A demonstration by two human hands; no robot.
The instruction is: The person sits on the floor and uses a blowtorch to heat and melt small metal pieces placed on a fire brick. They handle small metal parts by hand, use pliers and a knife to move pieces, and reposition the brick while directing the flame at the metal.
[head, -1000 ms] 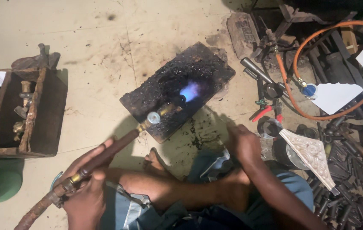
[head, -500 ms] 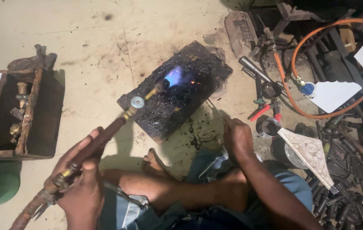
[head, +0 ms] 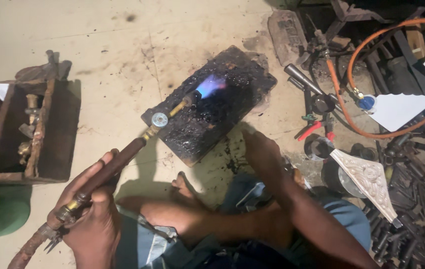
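A big black slab [head: 222, 107] lies on the floor [head: 97, 60]. A wooden box [head: 23, 129] sits far off to its left. The left hand [head: 90, 214] has its fingers closed around a torch [head: 117, 162], whose blue flame [head: 211, 85] touches the slab. The right hand [head: 264, 154] rests near the slab; I cannot tell about its fingers.

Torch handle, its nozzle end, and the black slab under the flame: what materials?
Torch handle, gripped by the left hand: dark brown, matte, probably wood or a worn sleeve. Nozzle: yellow metallic sheen, likely brass. Slab: black, rough, glossy in patches; charred or pitch-coated, base material unclear. Blue flame plays over it.
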